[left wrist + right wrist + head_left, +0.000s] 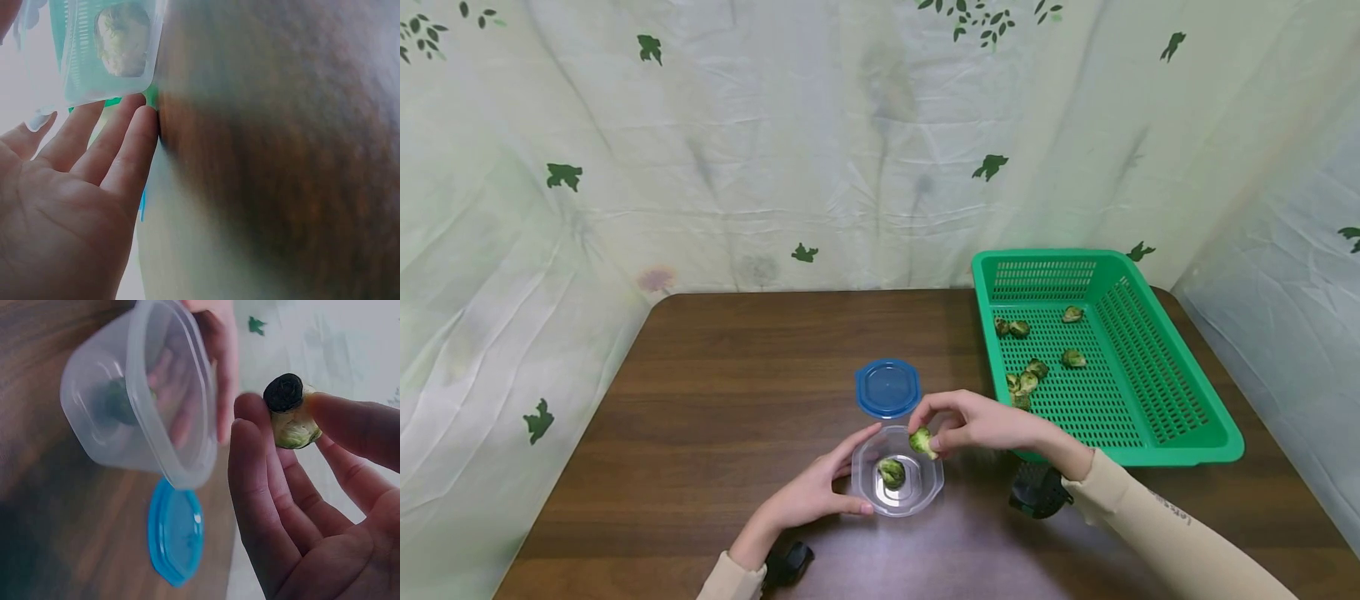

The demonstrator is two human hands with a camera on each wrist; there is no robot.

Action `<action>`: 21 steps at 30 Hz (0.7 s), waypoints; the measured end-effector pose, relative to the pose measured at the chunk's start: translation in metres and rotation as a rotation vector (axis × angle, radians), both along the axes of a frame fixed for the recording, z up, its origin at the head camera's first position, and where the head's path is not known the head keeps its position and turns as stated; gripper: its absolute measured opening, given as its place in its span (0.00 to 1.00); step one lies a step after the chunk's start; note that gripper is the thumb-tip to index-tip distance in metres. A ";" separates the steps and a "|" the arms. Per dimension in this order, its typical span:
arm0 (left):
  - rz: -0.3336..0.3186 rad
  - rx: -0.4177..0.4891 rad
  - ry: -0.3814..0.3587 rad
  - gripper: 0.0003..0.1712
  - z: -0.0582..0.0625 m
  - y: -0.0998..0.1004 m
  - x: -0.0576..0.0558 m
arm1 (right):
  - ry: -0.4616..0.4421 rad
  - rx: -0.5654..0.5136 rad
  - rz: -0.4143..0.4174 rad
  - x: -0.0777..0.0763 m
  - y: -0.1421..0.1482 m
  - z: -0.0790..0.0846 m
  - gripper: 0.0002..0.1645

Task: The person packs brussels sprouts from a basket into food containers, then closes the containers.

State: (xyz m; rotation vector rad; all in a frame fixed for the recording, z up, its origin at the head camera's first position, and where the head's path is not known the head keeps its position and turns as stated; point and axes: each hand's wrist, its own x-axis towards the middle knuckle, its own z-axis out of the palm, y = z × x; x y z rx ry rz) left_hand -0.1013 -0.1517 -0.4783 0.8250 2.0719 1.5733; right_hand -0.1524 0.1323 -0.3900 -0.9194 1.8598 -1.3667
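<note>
Brussels sprout (919,441) pinched in right grip (964,425)
Lower centre, between its fingertips (242,437); left grip (816,489), spread wide, holds container (927,493).

table (737,367) (brown): basket (1152,367), lid (888,388), container (919,479)

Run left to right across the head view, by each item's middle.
Left hand → clear container → pinched Brussels sprout → right hand → green basket.
</note>
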 end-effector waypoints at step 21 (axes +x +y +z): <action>-0.003 -0.011 -0.020 0.54 0.003 0.000 0.000 | 0.128 0.140 0.022 0.019 -0.036 -0.018 0.14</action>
